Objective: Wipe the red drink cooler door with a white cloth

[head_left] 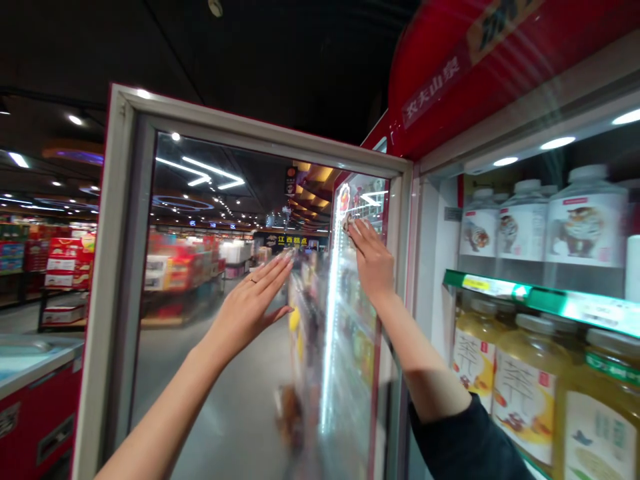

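Observation:
The open fridge door (116,280) stands in front of me, its glass framed in pale grey. My left hand (257,293), with a ring on one finger, is held flat at the middle of the glass. Its fingers are straight and the thumb is apart; nothing is in it, and whether the palm touches the pane I cannot tell. Higher up near the hinge side, my right hand (374,260) presses its bent fingers to the glass. Something small and pale (350,223) shows at those fingertips, too blurred to name.
Right of the door, the lit fridge holds white-labelled bottles (580,220) above a green shelf strip (500,287), and bottles of yellow drink (525,387) below. A red chest freezer (40,413) stands at lower left. Red boxes (70,263) fill displays behind.

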{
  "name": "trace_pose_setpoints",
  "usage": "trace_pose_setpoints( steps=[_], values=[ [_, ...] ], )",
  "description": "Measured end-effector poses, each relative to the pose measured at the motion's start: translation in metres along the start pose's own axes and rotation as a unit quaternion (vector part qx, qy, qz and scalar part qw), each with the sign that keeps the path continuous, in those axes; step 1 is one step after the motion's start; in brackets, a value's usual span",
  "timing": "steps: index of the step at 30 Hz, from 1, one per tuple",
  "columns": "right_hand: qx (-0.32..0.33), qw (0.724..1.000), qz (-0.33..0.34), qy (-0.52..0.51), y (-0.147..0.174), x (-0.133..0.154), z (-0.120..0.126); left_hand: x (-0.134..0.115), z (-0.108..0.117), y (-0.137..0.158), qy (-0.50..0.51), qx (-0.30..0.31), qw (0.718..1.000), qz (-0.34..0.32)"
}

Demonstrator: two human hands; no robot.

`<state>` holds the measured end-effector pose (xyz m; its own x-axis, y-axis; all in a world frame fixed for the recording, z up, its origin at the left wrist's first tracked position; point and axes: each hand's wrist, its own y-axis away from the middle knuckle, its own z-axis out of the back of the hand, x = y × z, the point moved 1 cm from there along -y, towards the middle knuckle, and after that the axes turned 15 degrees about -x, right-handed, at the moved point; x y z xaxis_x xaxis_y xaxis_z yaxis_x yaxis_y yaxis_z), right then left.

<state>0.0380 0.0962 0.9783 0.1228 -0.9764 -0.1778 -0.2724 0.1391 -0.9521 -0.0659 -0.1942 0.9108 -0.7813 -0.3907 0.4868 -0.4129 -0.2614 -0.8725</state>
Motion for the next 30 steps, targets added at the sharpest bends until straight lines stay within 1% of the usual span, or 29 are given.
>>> trace_pose_setpoints(
  steps=[3, 6, 8, 10, 12, 14, 16, 18, 20, 23, 25, 27, 30],
  values=[
    [-0.021, 1.0, -0.001, 0.007, -0.009, 0.004, -0.012, -0.002, 0.0, 0.0, -0.008, 0.003, 1.0, 0.008],
    [-0.001, 0.999, 0.03, -0.01, -0.007, 0.02, -0.018, -0.004, -0.001, 0.0, -0.024, 0.004, 1.0, 0.011],
    [0.015, 0.998, 0.053, -0.022, 0.002, 0.025, -0.013, -0.004, -0.002, 0.0, -0.035, 0.006, 0.999, 0.014],
    [0.022, 0.997, 0.069, -0.026, 0.012, 0.019, -0.003, -0.004, -0.002, 0.001, -0.041, 0.007, 0.999, 0.017],
    [0.02, 0.997, 0.069, -0.019, 0.015, 0.005, 0.004, -0.003, -0.002, 0.002, -0.041, 0.007, 0.999, 0.017],
    [0.002, 0.999, 0.052, -0.006, 0.01, -0.011, 0.006, -0.003, -0.002, 0.002, -0.042, 0.011, 0.999, 0.015],
    [-0.031, 0.999, 0.023, 0.007, 0.0, -0.022, 0.001, -0.004, 0.0, 0.001, -0.047, 0.016, 0.999, 0.013],
    [-0.053, 0.999, 0.006, 0.012, -0.008, -0.025, -0.006, -0.005, 0.001, 0.0, -0.056, 0.018, 0.998, 0.01],
    [-0.05, 0.999, 0.013, 0.006, -0.008, -0.021, -0.008, -0.005, 0.002, -0.001, -0.062, 0.019, 0.998, 0.004],
    [-0.02, 0.998, 0.053, -0.014, 0.008, -0.015, 0.0, -0.005, 0.002, -0.002, -0.064, 0.015, 0.998, -0.006],
    [-0.012, 0.998, 0.066, -0.017, 0.019, -0.02, 0.01, -0.004, 0.002, -0.001, -0.062, 0.014, 0.998, -0.006],
    [-0.026, 0.998, 0.048, -0.003, 0.022, -0.03, 0.017, -0.002, 0.001, 0.0, -0.062, 0.017, 0.998, -0.001],
    [-0.063, 0.998, -0.011, 0.03, 0.013, -0.043, 0.013, 0.001, 0.001, 0.001, -0.068, 0.019, 0.997, -0.001]
  ],
)
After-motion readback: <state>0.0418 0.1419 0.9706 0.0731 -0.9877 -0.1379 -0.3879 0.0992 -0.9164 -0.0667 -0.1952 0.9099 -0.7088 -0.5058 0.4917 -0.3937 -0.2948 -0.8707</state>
